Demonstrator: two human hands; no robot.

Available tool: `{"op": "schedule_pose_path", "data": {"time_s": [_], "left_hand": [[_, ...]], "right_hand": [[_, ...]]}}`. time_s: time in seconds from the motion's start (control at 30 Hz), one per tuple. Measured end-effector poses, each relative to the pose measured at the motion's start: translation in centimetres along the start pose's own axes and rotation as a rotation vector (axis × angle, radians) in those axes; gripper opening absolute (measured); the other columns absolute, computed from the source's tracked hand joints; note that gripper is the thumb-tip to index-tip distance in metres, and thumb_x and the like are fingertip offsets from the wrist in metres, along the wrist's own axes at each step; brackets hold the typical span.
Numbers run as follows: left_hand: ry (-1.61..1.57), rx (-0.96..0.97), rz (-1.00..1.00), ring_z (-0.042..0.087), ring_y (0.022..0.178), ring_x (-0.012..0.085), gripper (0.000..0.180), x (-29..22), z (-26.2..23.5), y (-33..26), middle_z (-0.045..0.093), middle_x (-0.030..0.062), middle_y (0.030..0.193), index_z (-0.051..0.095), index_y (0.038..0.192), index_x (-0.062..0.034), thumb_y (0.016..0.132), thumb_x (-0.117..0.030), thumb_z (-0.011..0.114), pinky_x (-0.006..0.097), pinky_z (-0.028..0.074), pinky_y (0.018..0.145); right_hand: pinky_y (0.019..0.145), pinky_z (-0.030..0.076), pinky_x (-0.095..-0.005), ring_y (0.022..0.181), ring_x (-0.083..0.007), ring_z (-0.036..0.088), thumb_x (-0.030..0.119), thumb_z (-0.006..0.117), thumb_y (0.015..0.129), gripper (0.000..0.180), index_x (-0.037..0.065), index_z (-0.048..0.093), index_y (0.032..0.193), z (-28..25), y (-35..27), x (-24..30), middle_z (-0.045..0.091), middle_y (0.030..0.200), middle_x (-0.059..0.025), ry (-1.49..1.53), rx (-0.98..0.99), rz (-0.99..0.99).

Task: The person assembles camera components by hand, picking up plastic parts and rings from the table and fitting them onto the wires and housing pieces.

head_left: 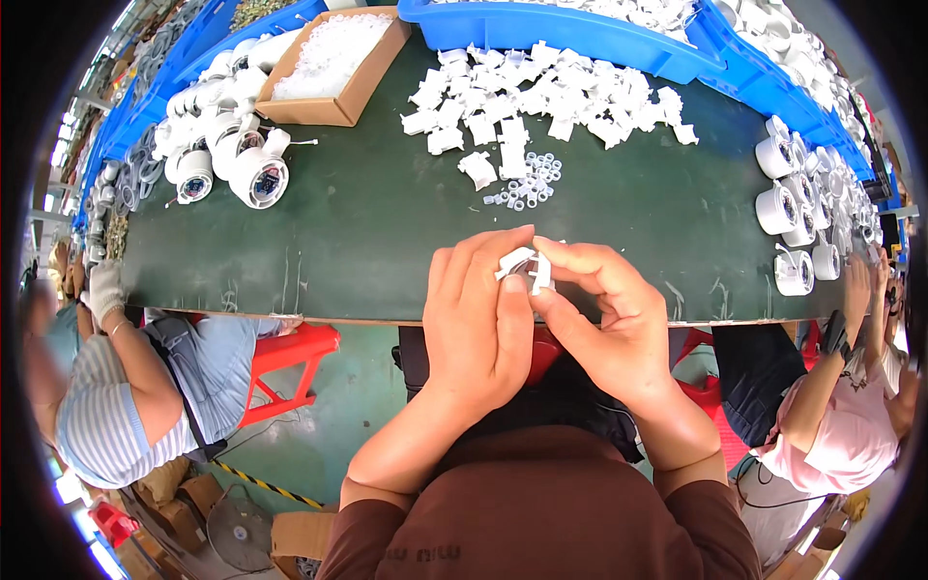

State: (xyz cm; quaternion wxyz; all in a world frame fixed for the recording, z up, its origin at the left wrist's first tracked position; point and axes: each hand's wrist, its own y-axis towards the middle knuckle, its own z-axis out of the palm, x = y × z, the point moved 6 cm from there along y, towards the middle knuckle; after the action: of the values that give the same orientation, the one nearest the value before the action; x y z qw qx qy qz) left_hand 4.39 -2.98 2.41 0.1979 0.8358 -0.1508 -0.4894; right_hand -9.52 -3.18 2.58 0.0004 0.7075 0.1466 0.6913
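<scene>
Above the near edge of the green table, my left hand (pixel 476 324) and my right hand (pixel 611 319) meet around a small white plastic part (pixel 542 273). Fingers of both hands are closed on it, thumbs on the near side, and they hide much of its shape. Beyond my hands lies a cluster of small clear plastic rings (pixel 527 184). Farther back spreads a pile of white plastic brackets (pixel 561 92), with a few lying apart at its near side.
At the left stand white camera housings (pixel 258 176) and a cardboard box (pixel 333 111) of clear parts. Blue bins (pixel 570 46) line the far side. More white housings (pixel 795 273) stand at the right. A co-worker's gloved hand (pixel 104 290) shows at left; another person (pixel 831 425) sits at right.
</scene>
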Motion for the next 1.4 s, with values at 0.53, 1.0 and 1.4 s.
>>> {"op": "schedule_pose_path", "data": {"time_s": [0.53, 1.0, 1.4], "left_hand": [[0.038, -0.044, 0.071, 0.058, 0.086, 0.0329, 0.034, 0.0, 0.1, 0.0, 0.067, 0.0154, 0.108, 0.063, 0.115, 0.0008, 0.097, -0.020, 0.044, 0.041, 0.046, 0.078], [0.070, -0.053, 0.138, 0.057, 0.085, 0.0308, 0.027, -0.3, 0.3, 0.5, 0.066, 0.0126, 0.103, 0.064, 0.109, -0.0021, 0.094, -0.022, 0.054, 0.040, 0.045, 0.077], [0.185, 0.114, 0.157, 0.058, 0.081, 0.0317, 0.027, -0.8, -0.7, 1.0, 0.067, 0.0135, 0.100, 0.065, 0.111, -0.0023, 0.084, -0.009, 0.066, 0.040, 0.048, 0.073]], "right_hand": [[0.091, 0.052, -0.0269, 0.102, -0.0111, 0.065, -0.006, 0.074, 0.088, 0.038, 0.001, 0.067, 0.124, -0.1, -0.1, -0.1, 0.070, 0.108, -0.0062, -0.031, -0.106, -0.008], [0.086, 0.051, -0.0294, 0.095, -0.0175, 0.065, -0.005, 0.074, 0.086, 0.031, 0.000, 0.068, 0.115, 0.3, -0.3, -0.4, 0.068, 0.104, -0.0097, -0.162, -0.197, -0.113], [0.079, 0.052, -0.0265, 0.085, -0.0100, 0.064, 0.007, 0.066, 0.098, 0.016, -0.003, 0.070, 0.111, -4.9, 5.4, -2.6, 0.069, 0.098, -0.0039, -0.344, -0.048, 0.138]]}}
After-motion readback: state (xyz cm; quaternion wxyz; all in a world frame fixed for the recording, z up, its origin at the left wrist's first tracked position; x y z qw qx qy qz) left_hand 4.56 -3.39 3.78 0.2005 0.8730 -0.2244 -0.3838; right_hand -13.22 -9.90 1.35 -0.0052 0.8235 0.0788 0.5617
